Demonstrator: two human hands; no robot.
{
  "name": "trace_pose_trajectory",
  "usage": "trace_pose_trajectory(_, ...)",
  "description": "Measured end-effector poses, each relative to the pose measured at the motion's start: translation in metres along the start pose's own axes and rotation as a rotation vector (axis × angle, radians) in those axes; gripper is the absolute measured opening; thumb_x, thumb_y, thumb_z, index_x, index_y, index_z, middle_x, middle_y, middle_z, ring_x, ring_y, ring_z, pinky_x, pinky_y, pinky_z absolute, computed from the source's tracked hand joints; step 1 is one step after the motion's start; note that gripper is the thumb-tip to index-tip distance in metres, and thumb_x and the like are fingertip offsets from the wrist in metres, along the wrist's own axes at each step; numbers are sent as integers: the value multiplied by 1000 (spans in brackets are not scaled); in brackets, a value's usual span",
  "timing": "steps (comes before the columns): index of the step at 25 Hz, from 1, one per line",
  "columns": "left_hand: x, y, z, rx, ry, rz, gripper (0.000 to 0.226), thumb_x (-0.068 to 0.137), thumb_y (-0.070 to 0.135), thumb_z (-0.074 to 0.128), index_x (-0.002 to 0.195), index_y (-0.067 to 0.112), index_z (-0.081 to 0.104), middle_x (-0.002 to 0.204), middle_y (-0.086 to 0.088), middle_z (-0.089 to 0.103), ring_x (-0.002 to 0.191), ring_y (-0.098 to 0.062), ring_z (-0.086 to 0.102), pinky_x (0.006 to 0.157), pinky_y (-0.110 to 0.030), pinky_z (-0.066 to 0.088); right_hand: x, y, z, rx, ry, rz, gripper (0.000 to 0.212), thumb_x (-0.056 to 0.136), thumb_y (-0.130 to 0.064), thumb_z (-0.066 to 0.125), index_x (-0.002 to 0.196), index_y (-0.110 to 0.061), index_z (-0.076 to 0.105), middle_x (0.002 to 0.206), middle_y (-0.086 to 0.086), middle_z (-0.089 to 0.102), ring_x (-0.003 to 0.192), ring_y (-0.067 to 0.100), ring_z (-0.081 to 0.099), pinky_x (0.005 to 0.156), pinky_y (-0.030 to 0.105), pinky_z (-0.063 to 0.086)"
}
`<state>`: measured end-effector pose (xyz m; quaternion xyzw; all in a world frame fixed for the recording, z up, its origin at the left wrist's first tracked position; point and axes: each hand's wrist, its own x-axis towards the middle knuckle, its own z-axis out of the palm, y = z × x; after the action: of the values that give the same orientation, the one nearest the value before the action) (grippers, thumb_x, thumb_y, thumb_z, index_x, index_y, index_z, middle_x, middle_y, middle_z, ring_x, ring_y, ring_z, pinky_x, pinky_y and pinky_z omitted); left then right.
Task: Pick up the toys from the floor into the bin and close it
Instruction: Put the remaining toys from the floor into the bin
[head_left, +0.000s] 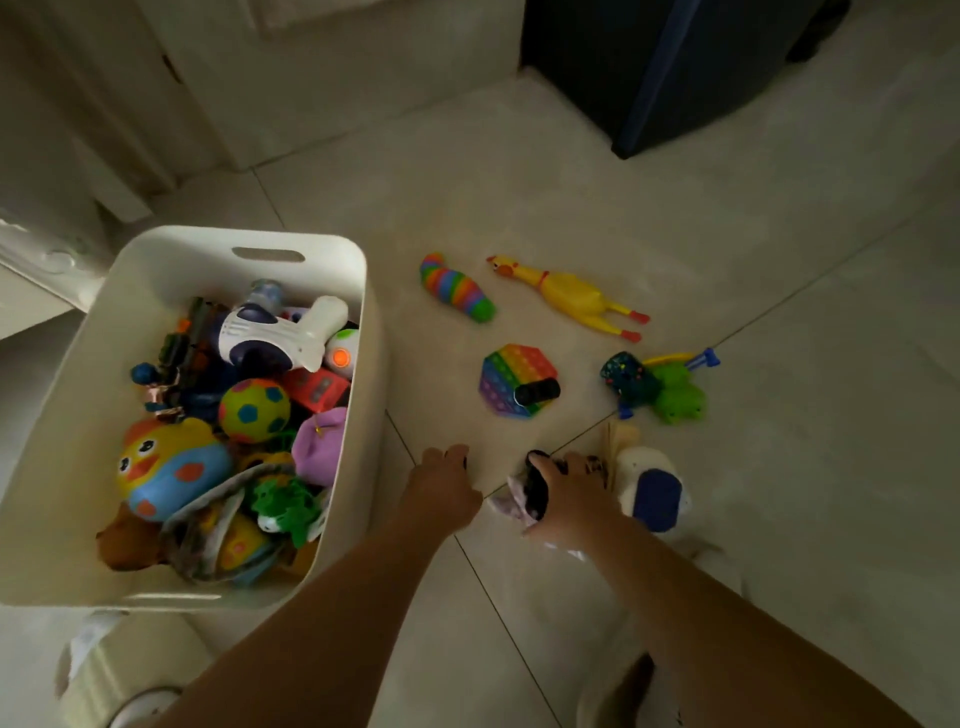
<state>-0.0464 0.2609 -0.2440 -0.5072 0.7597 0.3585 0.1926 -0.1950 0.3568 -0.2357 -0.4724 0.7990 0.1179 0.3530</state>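
A white bin (104, 322) stands open on the left, full of several toys such as a duck, a ball and a white toy gun. On the tiled floor to its right lie a rainbow slug (457, 288), a yellow rubber chicken (569, 293), a rainbow pop-it (511, 371) with a small black cylinder (537, 391) on it, and a green frog toy (670, 389). My right hand (569, 493) grips a dark toy with pale fabric (524, 496) near the floor. My left hand (444, 483) hovers beside it with fingers curled, holding nothing.
A white and blue toy (652, 488) with a wooden piece behind it lies just right of my right hand. A dark cabinet (675, 67) stands at the back right. White doors and furniture line the back left. A pale object (119, 670) sits at the bottom left.
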Motion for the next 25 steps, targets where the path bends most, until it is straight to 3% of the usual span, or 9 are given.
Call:
trace_pose_trajectory(3, 5, 7, 6, 144, 56, 137, 82, 83, 34, 67, 151, 28, 20, 152, -10, 28, 136, -31, 32, 109, -38, 36, 4, -5, 0, 128, 208, 50, 56, 84, -58, 51, 132, -29, 46, 127, 4, 51, 115, 25, 51, 98, 39, 45)
trace_pose_trajectory(7, 2, 24, 1, 41, 66, 366, 100, 70, 46, 77, 151, 27, 22, 156, -3, 28, 142, -26, 26, 116, -40, 27, 9, -7, -46, 719, 162, 47, 23, 84, -27, 63, 106, -21, 62, 99, 3, 65, 94, 22, 64, 81, 34, 54)
trace_pose_trajectory(11, -6, 27, -21, -298, 216, 311, 58, 61, 36, 82, 111, 23, 55, 106, 6, 56, 96, -14, 59, 83, -30, 53, 9, -19, -72, 1300, -77, 158, 27, 92, -42, 54, 100, -17, 62, 101, 12, 65, 98, 30, 67, 88, 42, 56)
trace_pose_trajectory(12, -11, 25, -27, -361, 224, 259, 47, 63, 32, 82, 100, 21, 55, 95, 6, 56, 85, -12, 60, 75, -26, 55, 10, -18, -69, 1209, -50, 164, 32, 96, -44, 48, 107, -17, 60, 104, 11, 65, 100, 30, 65, 89, 39, 53)
trace_pose_trajectory(15, -18, 8, -32, -731, 120, 81, 24, 76, 15, 78, 76, 21, 54, 73, 3, 58, 57, -4, 59, 50, -12, 47, 16, -3, -40, 215, 129, -38, 32, 97, -27, 44, 123, -13, 56, 115, 8, 63, 105, 26, 61, 93, 35, 47)
trace_pose_trajectory(18, -25, -11, -24, -996, -9, -97, 3, 86, 9, 68, 88, 10, 66, 76, -3, 64, 55, 1, 63, 45, -7, 44, -9, 1, 6, -206, 13, -195, 39, 95, -40, 48, 129, -21, 49, 121, 6, 59, 110, 24, 55, 98, 37, 44)
trace_pose_trajectory(20, -24, -22, -12, -1106, -11, -162, 23, 87, 8, 66, 108, -1, 66, 79, -4, 66, 63, -4, 64, 48, -8, 46, -18, 4, 43, -288, 72, -144, 45, 90, -38, 59, 129, -22, 47, 122, 4, 56, 110, 21, 53, 99, 35, 42)
trace_pose_trajectory(23, -21, -33, -4, -1310, 60, -316, 23, 89, 16, 64, 108, 5, 68, 79, -4, 65, 68, -8, 61, 62, -17, 47, 2, -2, 45, 66, 23, -31, 38, 88, -35, 60, 121, -19, 52, 105, -1, 63, 92, 13, 61, 86, 30, 52)
trace_pose_trajectory(25, -19, -33, -5, -1445, 47, -382, 12, 90, 21, 61, 95, 13, 67, 87, -5, 64, 79, -13, 58, 74, -26, 44, 17, -26, 25, 891, -466, -100, 36, 90, -29, 55, 122, -13, 54, 96, 3, 66, 80, 13, 65, 73, 32, 56)
